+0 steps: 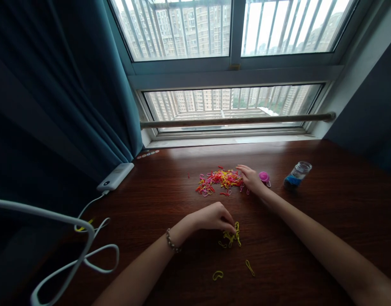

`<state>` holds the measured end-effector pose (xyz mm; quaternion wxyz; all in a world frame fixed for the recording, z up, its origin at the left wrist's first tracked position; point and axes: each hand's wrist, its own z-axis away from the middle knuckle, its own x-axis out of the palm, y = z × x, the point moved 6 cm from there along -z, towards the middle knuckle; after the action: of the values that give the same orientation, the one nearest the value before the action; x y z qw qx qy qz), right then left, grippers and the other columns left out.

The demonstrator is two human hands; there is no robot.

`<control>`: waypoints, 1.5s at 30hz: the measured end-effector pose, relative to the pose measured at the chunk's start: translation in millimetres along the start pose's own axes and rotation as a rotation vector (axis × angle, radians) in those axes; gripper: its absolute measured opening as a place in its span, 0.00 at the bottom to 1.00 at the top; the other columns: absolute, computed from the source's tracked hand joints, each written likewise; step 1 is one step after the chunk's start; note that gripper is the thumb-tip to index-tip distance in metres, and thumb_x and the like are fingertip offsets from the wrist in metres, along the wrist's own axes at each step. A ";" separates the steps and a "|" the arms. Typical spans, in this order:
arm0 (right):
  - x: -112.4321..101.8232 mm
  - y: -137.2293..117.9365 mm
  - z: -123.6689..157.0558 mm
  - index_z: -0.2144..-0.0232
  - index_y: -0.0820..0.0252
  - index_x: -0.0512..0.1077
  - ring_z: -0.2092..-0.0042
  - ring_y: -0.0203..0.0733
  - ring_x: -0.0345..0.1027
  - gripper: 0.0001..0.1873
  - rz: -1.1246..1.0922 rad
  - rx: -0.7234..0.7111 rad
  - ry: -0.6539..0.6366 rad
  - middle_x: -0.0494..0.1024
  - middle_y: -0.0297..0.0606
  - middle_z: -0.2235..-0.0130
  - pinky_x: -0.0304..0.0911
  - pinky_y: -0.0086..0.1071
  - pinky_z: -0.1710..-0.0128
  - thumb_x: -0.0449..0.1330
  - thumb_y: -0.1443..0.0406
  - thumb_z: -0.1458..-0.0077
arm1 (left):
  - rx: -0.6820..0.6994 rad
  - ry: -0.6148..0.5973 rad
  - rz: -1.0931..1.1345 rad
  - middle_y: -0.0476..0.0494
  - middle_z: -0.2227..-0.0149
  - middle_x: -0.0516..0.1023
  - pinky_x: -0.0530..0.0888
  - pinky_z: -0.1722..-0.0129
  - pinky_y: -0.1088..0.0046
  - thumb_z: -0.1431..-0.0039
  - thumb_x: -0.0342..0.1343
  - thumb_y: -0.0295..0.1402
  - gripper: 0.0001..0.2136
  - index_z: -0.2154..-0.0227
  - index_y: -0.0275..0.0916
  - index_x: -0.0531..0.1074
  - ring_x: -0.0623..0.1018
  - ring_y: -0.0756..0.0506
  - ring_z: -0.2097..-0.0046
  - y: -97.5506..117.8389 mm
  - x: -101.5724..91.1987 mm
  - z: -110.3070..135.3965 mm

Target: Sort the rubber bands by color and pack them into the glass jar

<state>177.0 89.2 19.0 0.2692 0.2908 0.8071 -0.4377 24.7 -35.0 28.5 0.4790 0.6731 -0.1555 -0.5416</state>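
Observation:
A heap of small rubber bands (pixel 218 180) in pink, red, orange and yellow lies on the dark wooden desk (pixel 326 221). My right hand (pixel 251 177) reaches into the heap's right edge, fingers curled on the bands. Nearer to me, my left hand (pixel 214 216), with a bead bracelet on the wrist, pinches its fingertips on a small cluster of yellow bands (pixel 232 237). Two loose yellow bands (pixel 218 275) lie closer to the desk's front edge.
A pink lid (pixel 264 176) sits just right of my right hand, and a clear jar with blue contents (pixel 296 174) lies further right. A white power bank (pixel 115 176) with white cables (pixel 96 255) is at the left by a teal curtain (pixel 71 93). A window runs behind the desk.

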 end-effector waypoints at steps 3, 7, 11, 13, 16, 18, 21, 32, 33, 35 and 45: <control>15.9 15.4 -17.7 0.58 0.65 0.72 0.47 0.45 0.61 0.18 0.072 0.068 0.001 0.70 0.48 0.51 0.56 0.40 0.47 0.49 0.75 0.50 | -0.073 0.329 -0.080 0.49 0.80 0.73 0.63 0.78 0.80 0.45 0.51 0.39 0.14 0.71 0.34 0.76 0.67 0.54 0.78 -22.8 -36.4 7.2; 23.4 29.1 -26.5 0.63 0.63 0.74 0.53 0.44 0.65 0.18 0.114 0.129 0.015 0.74 0.46 0.56 0.59 0.36 0.52 0.49 0.77 0.52 | -0.265 0.986 -0.245 0.48 0.77 0.74 0.65 0.75 0.77 0.45 0.49 0.39 0.13 0.72 0.36 0.74 0.69 0.51 0.76 -69.3 -97.9 44.8; 19.6 31.6 -24.5 0.70 0.62 0.75 0.60 0.43 0.67 0.14 0.140 0.158 0.045 0.75 0.44 0.64 0.61 0.34 0.58 0.50 0.74 0.50 | -0.398 1.135 -0.355 0.46 0.73 0.75 0.67 0.71 0.75 0.49 0.52 0.35 0.09 0.72 0.37 0.74 0.70 0.50 0.74 -106.8 -120.6 66.9; 15.9 28.4 -22.6 0.72 0.63 0.75 0.61 0.44 0.66 0.13 0.141 0.167 0.067 0.75 0.45 0.67 0.61 0.35 0.60 0.50 0.73 0.49 | -0.416 1.104 -0.357 0.47 0.72 0.75 0.67 0.70 0.75 0.51 0.53 0.35 0.08 0.71 0.38 0.74 0.71 0.50 0.73 -115.8 -121.9 68.0; 9.7 17.6 -18.1 0.69 0.64 0.74 0.63 0.44 0.67 0.13 0.116 0.163 0.097 0.73 0.46 0.66 0.61 0.35 0.62 0.49 0.72 0.48 | -0.433 1.042 -0.375 0.48 0.72 0.74 0.67 0.71 0.75 0.54 0.56 0.36 0.07 0.72 0.41 0.75 0.72 0.49 0.72 -116.5 -118.5 65.0; 4.1 6.3 -13.0 0.67 0.64 0.73 0.62 0.43 0.67 0.12 0.090 0.146 0.116 0.73 0.46 0.64 0.61 0.34 0.62 0.49 0.71 0.47 | -0.448 0.987 -0.408 0.48 0.72 0.74 0.66 0.70 0.74 0.54 0.57 0.36 0.06 0.73 0.42 0.75 0.73 0.48 0.70 -113.1 -115.3 61.8; -3.6 -13.2 -1.5 0.67 0.63 0.71 0.65 0.39 0.68 0.09 -0.056 0.131 0.055 0.74 0.41 0.67 0.62 0.32 0.64 0.52 0.69 0.48 | -0.466 0.937 -0.439 0.48 0.71 0.74 0.65 0.69 0.74 0.52 0.56 0.35 0.04 0.75 0.41 0.74 0.73 0.47 0.68 -109.5 -112.8 59.2; 21.7 -64.7 64.9 0.64 0.65 0.72 0.78 0.32 0.67 0.21 -0.799 0.253 -0.969 0.75 0.38 0.70 0.59 0.25 0.81 0.61 0.55 0.56 | -0.461 1.027 -0.378 0.47 0.72 0.73 0.65 0.71 0.75 0.49 0.53 0.35 0.06 0.74 0.38 0.72 0.71 0.49 0.71 -120.7 -115.5 63.9; 20.0 -56.8 57.7 0.65 0.65 0.72 0.80 0.31 0.65 0.20 -0.771 0.254 -0.819 0.75 0.37 0.72 0.58 0.25 0.82 0.59 0.54 0.54 | -0.453 1.038 -0.369 0.47 0.72 0.73 0.65 0.71 0.75 0.49 0.52 0.35 0.07 0.74 0.38 0.71 0.71 0.49 0.72 -120.6 -116.0 64.5; 8.1 -37.5 43.0 0.69 0.65 0.72 0.81 0.31 0.62 0.18 -0.671 0.247 -0.431 0.74 0.36 0.76 0.56 0.25 0.83 0.56 0.54 0.51 | -0.430 1.059 -0.347 0.48 0.73 0.72 0.65 0.71 0.75 0.48 0.51 0.35 0.08 0.74 0.37 0.71 0.70 0.50 0.73 -119.0 -116.8 65.4; -22.5 -12.5 39.7 0.69 0.61 0.73 0.67 0.42 0.68 0.10 -0.095 -0.020 0.169 0.76 0.40 0.68 0.62 0.35 0.65 0.52 0.65 0.46 | -0.171 0.972 -0.129 0.50 0.75 0.65 0.64 0.75 0.78 0.43 0.46 0.36 0.10 0.76 0.37 0.63 0.65 0.52 0.74 -66.8 -81.2 37.4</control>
<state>190.8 44.0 22.7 0.1820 0.2853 0.8442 -0.4158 -58.4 39.2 23.1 0.5153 0.8141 0.1728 -0.2044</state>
